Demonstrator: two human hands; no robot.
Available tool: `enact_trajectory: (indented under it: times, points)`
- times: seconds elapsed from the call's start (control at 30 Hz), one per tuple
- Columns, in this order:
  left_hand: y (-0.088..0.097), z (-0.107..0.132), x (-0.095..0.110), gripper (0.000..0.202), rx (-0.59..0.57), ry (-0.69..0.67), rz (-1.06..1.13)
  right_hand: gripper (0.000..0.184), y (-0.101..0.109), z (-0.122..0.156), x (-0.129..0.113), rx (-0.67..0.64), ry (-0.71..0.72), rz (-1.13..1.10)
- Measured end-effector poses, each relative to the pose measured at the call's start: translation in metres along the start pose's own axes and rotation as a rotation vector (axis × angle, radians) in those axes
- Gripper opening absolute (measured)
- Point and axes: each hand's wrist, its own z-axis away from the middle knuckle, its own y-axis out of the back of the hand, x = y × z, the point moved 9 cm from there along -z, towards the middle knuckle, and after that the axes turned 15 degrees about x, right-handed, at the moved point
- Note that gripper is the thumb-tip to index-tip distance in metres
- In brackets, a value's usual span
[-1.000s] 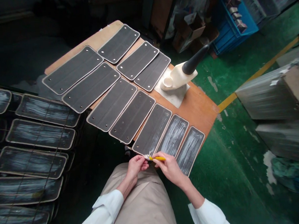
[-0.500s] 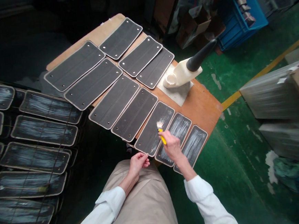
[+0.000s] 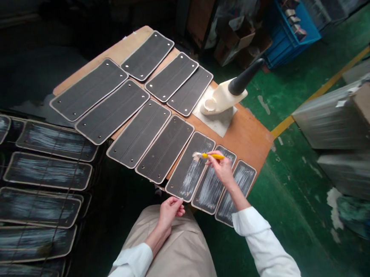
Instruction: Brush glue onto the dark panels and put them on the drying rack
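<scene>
My right hand (image 3: 223,170) grips a paintbrush (image 3: 208,155) with a yellow handle. Its pale bristles rest on a black rectangular panel (image 3: 181,163) with a light border, where whitish streaks cover the right side. At that panel's near corner, my left hand (image 3: 169,213) pinches the edge between thumb and fingers. Two neighbouring panels, one a streaked panel (image 3: 245,177) at the table's right end, carry white brush marks over most of their faces. Several plain black panels, such as this one (image 3: 165,150), lie in rows to the left, with small holes at the corners.
On the wooden table (image 3: 252,135) a cream plastic container (image 3: 222,98) with a black spout stands on a white sheet (image 3: 219,123). Streaked panels fill a wire rack (image 3: 48,168) at left. A blue crate (image 3: 276,41) and cardboard box (image 3: 235,38) sit on the green floor behind.
The brush has swung to lie more level, its handle pointing right, and my right hand has shifted right. White streaks on the panel have spread. My left hand stays at the corner.
</scene>
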Motion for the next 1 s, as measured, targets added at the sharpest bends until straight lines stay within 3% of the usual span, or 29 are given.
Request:
enact_trajectory:
  times: [0.1, 0.2, 0.3, 0.43, 0.57, 0.67, 0.83, 0.9, 1.0]
  points:
    - [0.000, -0.002, 0.000, 0.038, 0.019, 0.000, -0.002, 0.029, 0.015, -0.035, -0.014, 0.142, 0.181, 0.121]
    - [0.001, -0.001, 0.001, 0.038, 0.021, 0.009, -0.005, 0.025, 0.007, -0.035, -0.032, 0.158, 0.371, 0.343]
    - [0.000, 0.001, 0.004, 0.037, 0.001, 0.015, 0.000, 0.023, -0.020, -0.006, -0.041, 0.046, 0.497, 0.522]
    - [0.000, 0.001, 0.005, 0.033, -0.018, 0.015, 0.018, 0.023, -0.057, 0.066, -0.042, -0.237, 0.511, 0.551]
    - [0.000, 0.000, 0.005, 0.031, -0.031, 0.015, 0.023, 0.021, -0.067, 0.133, -0.043, -0.408, 0.386, 0.443]
    - [0.001, 0.001, 0.007, 0.029, -0.043, 0.010, 0.031, 0.019, -0.066, 0.152, -0.043, -0.464, 0.235, 0.318]
    - [0.004, 0.004, 0.011, 0.037, -0.101, 0.061, 0.015, 0.018, -0.056, 0.122, -0.029, -0.363, -0.129, 0.035]
    - [0.011, 0.002, 0.015, 0.040, -0.074, 0.061, 0.028, 0.021, -0.056, 0.108, -0.013, -0.352, -0.284, -0.063]
    - [0.020, -0.002, 0.021, 0.040, -0.001, 0.042, 0.044, 0.028, -0.062, 0.091, 0.011, -0.349, -0.398, -0.151]
